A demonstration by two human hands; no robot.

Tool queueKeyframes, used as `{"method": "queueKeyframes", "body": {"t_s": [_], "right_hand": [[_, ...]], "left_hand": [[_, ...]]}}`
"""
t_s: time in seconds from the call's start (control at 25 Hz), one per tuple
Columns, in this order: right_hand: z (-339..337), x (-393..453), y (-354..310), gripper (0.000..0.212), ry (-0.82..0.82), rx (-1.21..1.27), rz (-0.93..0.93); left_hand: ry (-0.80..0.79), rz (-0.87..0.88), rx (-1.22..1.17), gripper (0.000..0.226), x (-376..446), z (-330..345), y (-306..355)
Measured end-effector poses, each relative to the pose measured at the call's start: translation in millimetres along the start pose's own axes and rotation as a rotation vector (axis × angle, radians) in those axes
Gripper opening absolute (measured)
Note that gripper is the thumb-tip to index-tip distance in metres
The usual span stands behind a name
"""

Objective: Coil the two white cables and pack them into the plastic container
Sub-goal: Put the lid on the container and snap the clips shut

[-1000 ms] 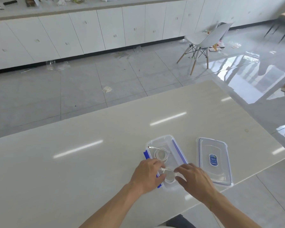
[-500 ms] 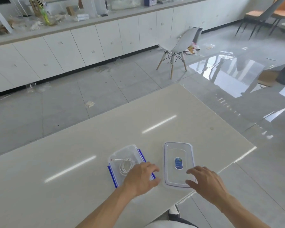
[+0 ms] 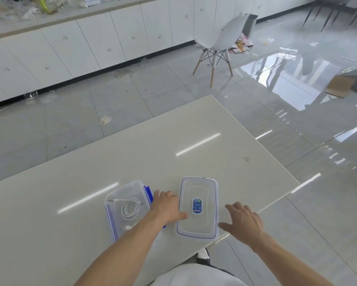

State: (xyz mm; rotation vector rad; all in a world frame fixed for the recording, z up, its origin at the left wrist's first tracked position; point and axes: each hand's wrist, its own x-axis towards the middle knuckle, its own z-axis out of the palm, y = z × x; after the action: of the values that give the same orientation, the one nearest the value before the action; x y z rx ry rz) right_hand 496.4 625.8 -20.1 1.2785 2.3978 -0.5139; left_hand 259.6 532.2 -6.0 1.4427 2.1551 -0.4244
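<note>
A clear plastic container (image 3: 120, 191) with blue side clips sits near the table's front edge. Inside it lies a coiled white cable (image 3: 130, 208), and a second white plug end (image 3: 128, 227) shows nearer my arm. The clear lid (image 3: 198, 207) with a blue label lies flat just right of the container. My left hand (image 3: 166, 206) rests between container and lid, its thumb touching the lid's left edge, fingers apart. My right hand (image 3: 242, 222) hovers at the lid's right side, fingers spread, holding nothing.
The cream table (image 3: 173, 145) ends close to the right of the lid and at the front. A white chair (image 3: 219, 43) stands on the glossy floor beyond. White cabinets (image 3: 91, 44) line the far wall, with litter on the floor.
Both hands left the cable in the container and moved right to the lid. My left thumb now touches the lid; my right hand went from over the lid to its right side.
</note>
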Motion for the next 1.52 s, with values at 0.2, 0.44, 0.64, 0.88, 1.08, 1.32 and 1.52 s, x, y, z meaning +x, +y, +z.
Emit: {"method": "queueKeyframes", "body": {"t_s": [0.2, 0.44, 0.64, 0.88, 1.08, 1.32, 1.52], "right_hand": [[7.1, 13.5, -21.2, 0.058, -0.083, 0.221, 0.121], [10.8, 27.3, -30.3, 0.043, -0.064, 0.591, 0.242], [2.9, 30.2, -20.8, 0.053, 0.046, 0.903, 0.311], [-19.7, 27.3, -11.3, 0.033, 0.082, 1.051, 0.27], [-39.1, 31.2, -40.9, 0.023, -0.003, 1.052, 0.129], [-45.8, 43.0, -97.2, 0.02, -0.069, 0.964, -0.057], [-44.0, 49.5, -141.6, 0.02, -0.105, 0.864, -0.164]], "left_hand": [[-0.031, -0.117, -0.077, 0.071, 16.2, 6.5, 11.8], [-0.102, -0.211, -0.419, 0.077, 18.7, 3.2, 26.6], [-0.121, -0.227, -0.853, 0.08, 14.5, -1.9, 26.1], [0.038, -0.234, -1.17, 0.08, -10.0, -4.7, 13.8], [0.283, -0.321, -1.235, 0.066, -43.1, 4.0, -14.3], [0.426, -0.459, -1.283, 0.055, -82.4, 25.2, -61.7], [0.495, -0.58, -1.351, 0.05, -110.5, 44.3, -89.1]]}}
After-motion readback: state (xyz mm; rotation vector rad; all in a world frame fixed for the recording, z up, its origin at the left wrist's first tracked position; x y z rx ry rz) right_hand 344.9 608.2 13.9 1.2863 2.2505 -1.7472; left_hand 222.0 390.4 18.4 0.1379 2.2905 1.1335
